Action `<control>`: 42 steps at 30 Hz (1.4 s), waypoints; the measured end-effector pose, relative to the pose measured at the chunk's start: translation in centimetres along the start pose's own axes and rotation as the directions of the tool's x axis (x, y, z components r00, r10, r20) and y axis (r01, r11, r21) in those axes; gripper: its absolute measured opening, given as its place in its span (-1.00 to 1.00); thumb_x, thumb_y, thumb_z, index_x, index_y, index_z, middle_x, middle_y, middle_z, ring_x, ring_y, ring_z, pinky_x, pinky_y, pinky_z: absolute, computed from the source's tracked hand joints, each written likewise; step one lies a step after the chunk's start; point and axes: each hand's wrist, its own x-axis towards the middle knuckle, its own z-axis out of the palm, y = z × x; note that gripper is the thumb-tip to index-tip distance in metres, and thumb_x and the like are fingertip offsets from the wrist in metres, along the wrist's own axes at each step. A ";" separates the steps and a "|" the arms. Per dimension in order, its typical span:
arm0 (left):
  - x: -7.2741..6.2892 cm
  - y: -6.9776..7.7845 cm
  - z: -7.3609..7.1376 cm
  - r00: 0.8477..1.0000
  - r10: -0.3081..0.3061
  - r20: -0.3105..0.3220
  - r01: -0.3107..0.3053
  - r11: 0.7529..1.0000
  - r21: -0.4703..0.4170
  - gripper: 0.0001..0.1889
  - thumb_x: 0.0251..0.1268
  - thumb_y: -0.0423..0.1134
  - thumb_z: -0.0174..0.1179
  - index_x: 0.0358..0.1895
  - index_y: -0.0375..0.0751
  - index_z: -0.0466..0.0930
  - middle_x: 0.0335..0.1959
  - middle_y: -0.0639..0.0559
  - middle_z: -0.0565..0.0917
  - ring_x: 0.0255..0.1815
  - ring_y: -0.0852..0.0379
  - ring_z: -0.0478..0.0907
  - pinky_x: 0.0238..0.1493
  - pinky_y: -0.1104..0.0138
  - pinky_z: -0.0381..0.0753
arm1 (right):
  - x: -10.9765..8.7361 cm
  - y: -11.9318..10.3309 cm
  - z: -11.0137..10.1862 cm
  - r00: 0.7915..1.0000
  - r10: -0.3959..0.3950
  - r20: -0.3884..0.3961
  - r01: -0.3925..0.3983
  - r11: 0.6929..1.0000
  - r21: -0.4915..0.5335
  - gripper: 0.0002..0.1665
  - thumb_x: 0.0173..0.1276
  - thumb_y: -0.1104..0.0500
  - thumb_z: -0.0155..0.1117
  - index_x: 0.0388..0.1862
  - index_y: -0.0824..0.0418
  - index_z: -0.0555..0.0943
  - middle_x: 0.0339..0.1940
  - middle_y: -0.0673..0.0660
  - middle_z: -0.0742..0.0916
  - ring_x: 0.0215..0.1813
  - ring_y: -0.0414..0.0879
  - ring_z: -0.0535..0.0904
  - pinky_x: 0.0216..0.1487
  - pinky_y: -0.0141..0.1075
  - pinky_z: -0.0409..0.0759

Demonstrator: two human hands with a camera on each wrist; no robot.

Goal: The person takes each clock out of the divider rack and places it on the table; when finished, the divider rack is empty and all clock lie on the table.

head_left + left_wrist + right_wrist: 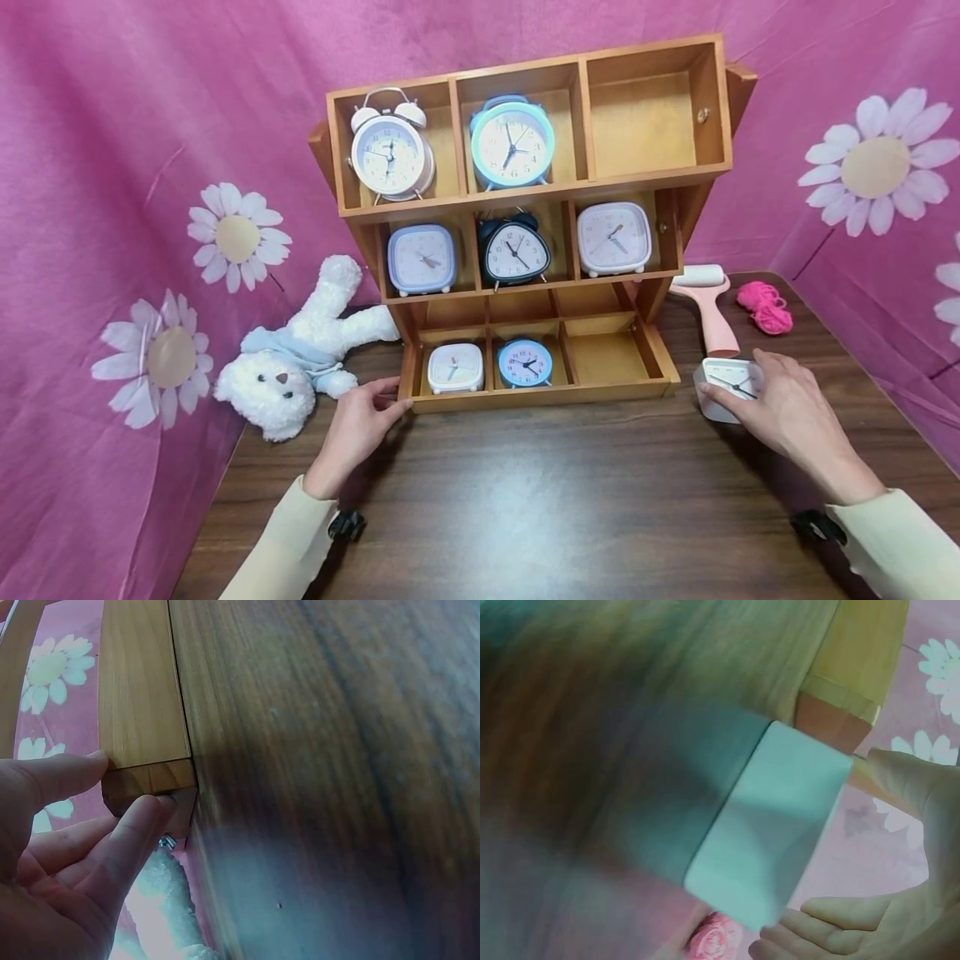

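A wooden display shelf with three tiers stands on the table, holding several alarm clocks in its compartments. At its lower left front corner, my left hand pinches the wood; the left wrist view has the thumb on one side of the board end and fingertips on the other. To the right of the shelf, my right hand grips a white square alarm clock between thumb and fingers. Its plain white side shows in the right wrist view, low over the tabletop.
A white teddy bear lies left of the shelf. Behind the right hand are a pink lint roller and a ball of pink yarn. Pink curtain with daisies surrounds the brown table.
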 end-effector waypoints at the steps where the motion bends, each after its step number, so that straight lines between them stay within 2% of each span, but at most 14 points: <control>1: 0.0 0.0 0.0 1.000 0.003 -0.001 -0.003 1.000 -0.001 -0.59 0.47 -0.25 0.52 0.29 -0.32 0.80 -0.05 -0.24 0.93 -0.11 -0.03 0.92 -0.22 0.39 0.70 | 0.0 -0.2 -0.1 1.000 0.006 0.001 -0.006 1.000 0.007 0.19 0.48 -0.29 0.49 0.48 0.74 0.35 0.36 0.82 0.50 0.33 0.76 0.40 0.35 0.56 0.36; 5: -0.1 0.0 0.0 1.000 0.013 -0.007 -0.013 1.000 0.004 -0.59 0.46 -0.27 0.52 0.29 -0.32 0.79 -0.03 -0.24 0.93 -0.10 -0.03 0.91 -0.20 0.39 0.71 | -0.1 -1.6 -0.5 1.000 0.021 -0.008 -0.021 0.999 0.028 0.17 0.47 -0.29 0.51 0.49 0.71 0.38 0.38 0.77 0.51 0.36 0.71 0.42 0.32 0.57 0.40; 10: -0.1 0.0 -0.1 1.000 0.012 -0.003 -0.012 1.000 0.004 -0.60 0.48 -0.26 0.51 0.29 -0.33 0.80 0.00 -0.25 0.92 -0.10 -0.04 0.91 -0.20 0.38 0.71 | -0.1 -3.7 -0.8 1.000 0.025 0.008 -0.026 0.998 0.065 0.15 0.43 -0.27 0.57 0.53 0.63 0.41 0.37 0.70 0.55 0.31 0.70 0.50 0.23 0.57 0.48; 16: -0.1 0.1 0.0 1.000 0.011 -0.005 -0.011 1.000 0.003 -0.60 0.49 -0.24 0.51 0.29 -0.31 0.80 -0.05 -0.23 0.93 -0.14 0.01 0.90 -0.22 0.38 0.69 | 0.2 -6.1 -0.6 0.999 -0.030 0.023 0.027 0.995 0.096 0.08 0.42 -0.22 0.60 0.56 0.53 0.45 0.38 0.68 0.59 0.29 0.72 0.55 0.24 0.55 0.49; 26: -0.2 0.1 0.0 1.000 0.005 -0.004 -0.005 1.000 0.014 -0.58 0.46 -0.25 0.52 0.30 -0.33 0.79 -0.03 -0.25 0.92 -0.14 -0.01 0.90 -0.21 0.36 0.70 | 0.3 -9.5 0.6 0.997 -0.072 0.040 0.063 0.981 0.183 0.01 0.40 -0.18 0.65 0.54 0.48 0.53 0.35 0.58 0.71 0.24 0.53 0.71 0.20 0.41 0.62; 35: -0.2 0.4 -0.1 1.000 -0.001 -0.004 0.001 1.000 0.014 -0.60 0.48 -0.26 0.51 0.29 -0.32 0.80 0.00 -0.26 0.92 -0.10 -0.05 0.92 -0.21 0.36 0.70 | 0.2 -12.3 1.7 0.994 -0.102 0.035 0.090 0.964 0.249 -0.07 0.38 -0.15 0.67 0.51 0.39 0.60 0.36 0.47 0.75 0.30 0.43 0.72 0.29 0.33 0.63; 42: -0.3 0.4 -0.1 1.000 0.004 -0.005 -0.003 1.000 0.021 -0.60 0.49 -0.26 0.50 0.29 -0.33 0.79 -0.01 -0.26 0.92 -0.14 -0.01 0.90 -0.23 0.35 0.69 | 0.9 -14.5 3.1 0.988 -0.128 0.083 0.094 0.941 0.325 -0.09 0.41 -0.12 0.65 0.56 0.32 0.57 0.38 0.39 0.77 0.36 0.39 0.73 0.37 0.32 0.64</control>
